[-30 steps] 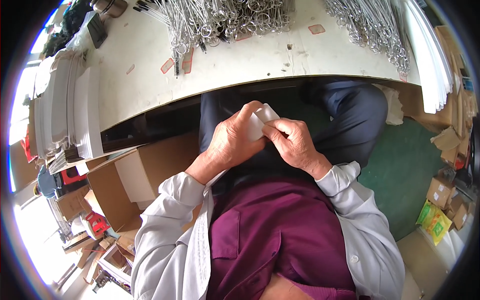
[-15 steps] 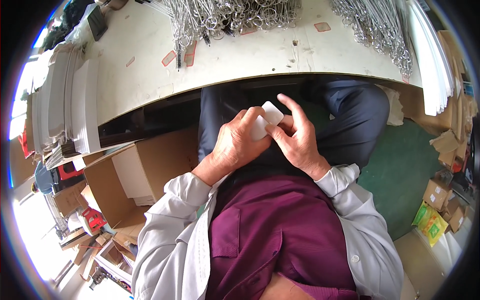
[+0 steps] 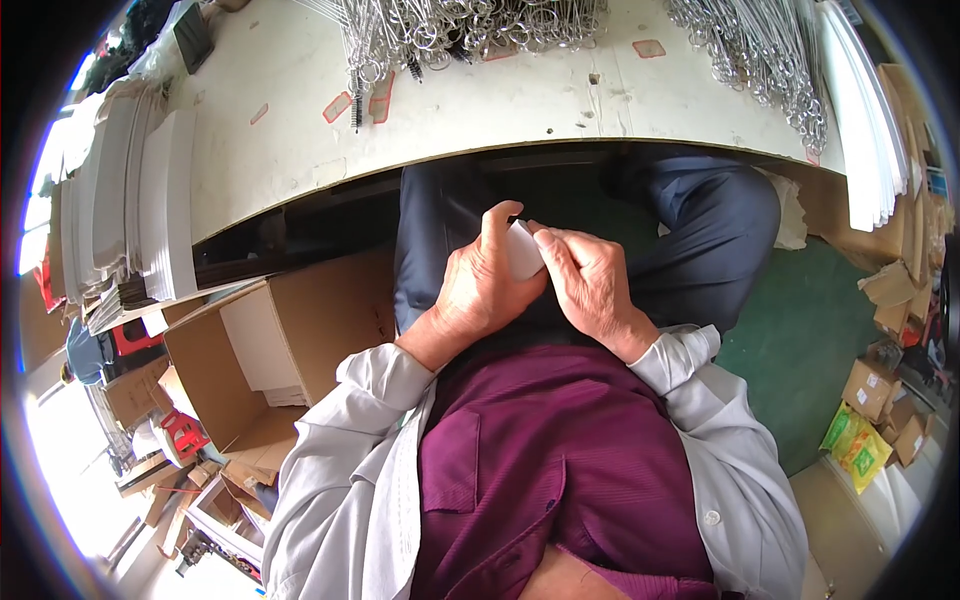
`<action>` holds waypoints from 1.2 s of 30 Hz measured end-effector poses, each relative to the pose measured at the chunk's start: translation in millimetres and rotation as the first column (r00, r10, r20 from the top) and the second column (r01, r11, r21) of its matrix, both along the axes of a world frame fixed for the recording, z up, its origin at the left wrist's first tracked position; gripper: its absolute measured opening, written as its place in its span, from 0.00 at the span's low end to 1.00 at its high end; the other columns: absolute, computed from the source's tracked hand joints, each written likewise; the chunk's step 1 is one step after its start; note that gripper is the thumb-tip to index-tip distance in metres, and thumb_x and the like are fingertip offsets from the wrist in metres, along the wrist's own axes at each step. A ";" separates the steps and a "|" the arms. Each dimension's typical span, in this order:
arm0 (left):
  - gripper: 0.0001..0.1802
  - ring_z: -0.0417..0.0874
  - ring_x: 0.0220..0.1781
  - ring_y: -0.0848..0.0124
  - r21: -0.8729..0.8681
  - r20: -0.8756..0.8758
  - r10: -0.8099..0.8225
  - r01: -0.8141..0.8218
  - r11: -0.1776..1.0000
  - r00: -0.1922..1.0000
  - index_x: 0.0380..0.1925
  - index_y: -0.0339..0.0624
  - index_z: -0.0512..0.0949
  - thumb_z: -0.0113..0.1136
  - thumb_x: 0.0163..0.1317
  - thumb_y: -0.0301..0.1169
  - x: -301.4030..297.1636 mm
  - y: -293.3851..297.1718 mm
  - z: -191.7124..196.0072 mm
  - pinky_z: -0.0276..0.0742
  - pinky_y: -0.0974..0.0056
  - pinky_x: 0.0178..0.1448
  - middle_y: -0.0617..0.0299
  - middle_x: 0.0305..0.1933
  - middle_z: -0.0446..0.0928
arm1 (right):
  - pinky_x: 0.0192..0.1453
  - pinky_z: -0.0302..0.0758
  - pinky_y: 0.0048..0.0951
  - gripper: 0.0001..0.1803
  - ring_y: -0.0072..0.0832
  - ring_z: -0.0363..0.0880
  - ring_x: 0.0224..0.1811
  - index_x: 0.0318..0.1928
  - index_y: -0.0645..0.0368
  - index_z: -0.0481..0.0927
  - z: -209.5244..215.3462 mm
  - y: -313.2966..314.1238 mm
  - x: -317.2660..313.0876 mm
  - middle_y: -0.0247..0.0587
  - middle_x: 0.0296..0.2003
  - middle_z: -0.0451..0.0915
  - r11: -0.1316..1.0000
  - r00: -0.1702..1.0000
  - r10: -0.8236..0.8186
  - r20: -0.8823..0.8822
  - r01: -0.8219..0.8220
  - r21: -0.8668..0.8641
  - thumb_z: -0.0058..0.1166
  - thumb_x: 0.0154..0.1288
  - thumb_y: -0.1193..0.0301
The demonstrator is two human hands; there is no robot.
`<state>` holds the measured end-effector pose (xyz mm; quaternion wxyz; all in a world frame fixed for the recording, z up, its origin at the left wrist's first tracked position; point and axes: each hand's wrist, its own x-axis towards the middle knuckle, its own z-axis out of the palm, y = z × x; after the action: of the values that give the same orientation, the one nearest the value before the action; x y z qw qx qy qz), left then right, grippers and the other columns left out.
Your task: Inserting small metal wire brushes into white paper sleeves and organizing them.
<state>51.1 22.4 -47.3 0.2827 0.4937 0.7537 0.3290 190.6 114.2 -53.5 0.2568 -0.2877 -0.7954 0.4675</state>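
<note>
Above my lap, in front of the table edge, both hands meet around a small stack of white rounded cards (image 3: 524,252). My left hand (image 3: 478,285) holds the stack from the left, its thumb raised along the side. My right hand (image 3: 592,285) closes on the stack's right side, thumb pressed near the upper edge and fingers curled. Fingers hide much of the cards, so their number cannot be told.
The white table (image 3: 280,130) spans the far side, with piles of wire-handled brushes (image 3: 470,30) and more brushes (image 3: 750,60). White sheets are stacked at left (image 3: 165,210) and right (image 3: 855,130). An open cardboard box (image 3: 285,350) stands left of my legs.
The card that stuck out at the upper right is now in line with the stack or covered. My right index finger, stretched out before, has folded down, and my left thumb has lifted.
</note>
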 end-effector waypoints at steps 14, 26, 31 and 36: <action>0.30 0.88 0.44 0.48 0.051 -0.153 0.002 0.005 0.999 0.988 0.52 0.33 0.77 0.77 0.51 0.34 8.4 -5.2 -7.8 0.87 0.53 0.46 0.45 0.45 0.84 | 0.37 0.80 0.22 0.07 0.17 0.84 0.33 0.39 0.67 0.84 -6.0 2.5 -1.5 0.40 0.31 0.88 0.727 0.980 -0.197 0.001 0.146 -0.671 0.64 0.70 0.73; 0.27 0.88 0.36 0.48 0.226 -0.192 0.019 0.026 0.974 0.981 0.49 0.33 0.75 0.73 0.50 0.31 7.7 -7.2 -14.0 0.86 0.51 0.38 0.46 0.37 0.84 | 0.30 0.76 0.23 0.10 0.14 0.81 0.26 0.30 0.65 0.82 -4.4 -2.6 -3.9 0.38 0.22 0.85 0.907 0.976 -0.213 -0.037 0.183 -0.379 0.64 0.69 0.73; 0.30 0.89 0.44 0.50 0.133 -0.077 0.031 -0.021 0.991 0.997 0.52 0.33 0.78 0.77 0.49 0.32 2.1 -6.8 -9.8 0.86 0.55 0.47 0.45 0.44 0.84 | 0.34 0.78 0.26 0.11 0.21 0.83 0.29 0.45 0.65 0.87 -12.6 -7.9 0.2 0.42 0.27 0.84 0.953 0.978 -0.138 -0.158 0.088 -0.291 0.65 0.70 0.69; 0.29 0.88 0.43 0.47 0.152 -0.034 0.012 -0.006 0.988 0.999 0.53 0.32 0.76 0.73 0.52 0.32 -2.4 -6.3 -10.6 0.86 0.52 0.46 0.43 0.43 0.84 | 0.38 0.80 0.27 0.24 0.27 0.85 0.31 0.64 0.63 0.79 -12.3 -10.0 0.5 0.46 0.34 0.86 0.990 0.995 0.012 -0.094 -0.025 -0.136 0.64 0.71 0.68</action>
<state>48.7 16.1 -57.9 0.2296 0.5161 0.7336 0.3779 191.1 104.3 -65.8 0.2688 -0.2751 -0.7512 0.5364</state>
